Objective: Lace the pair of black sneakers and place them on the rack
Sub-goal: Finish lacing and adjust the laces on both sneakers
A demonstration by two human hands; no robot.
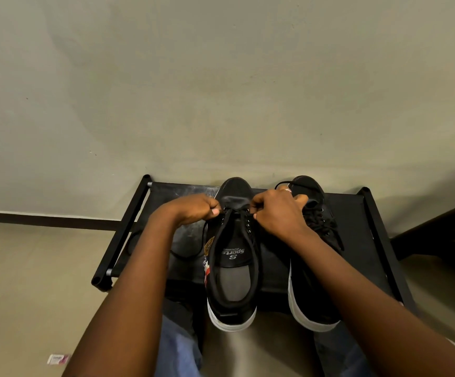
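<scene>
Low black rack (362, 213) on tiled floor (30, 268), left sneaker (233, 268) and right sneaker (313, 281) side by side on top

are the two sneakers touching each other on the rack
Apart. The head view shows a strip of the dark rack surface between the left sneaker and the right sneaker along their sides.

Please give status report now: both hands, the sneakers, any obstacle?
Left hand and right hand: each grip pinching the lace of left sneaker. Right sneaker beside it, laced. Both on rack. No obstacle.
</scene>
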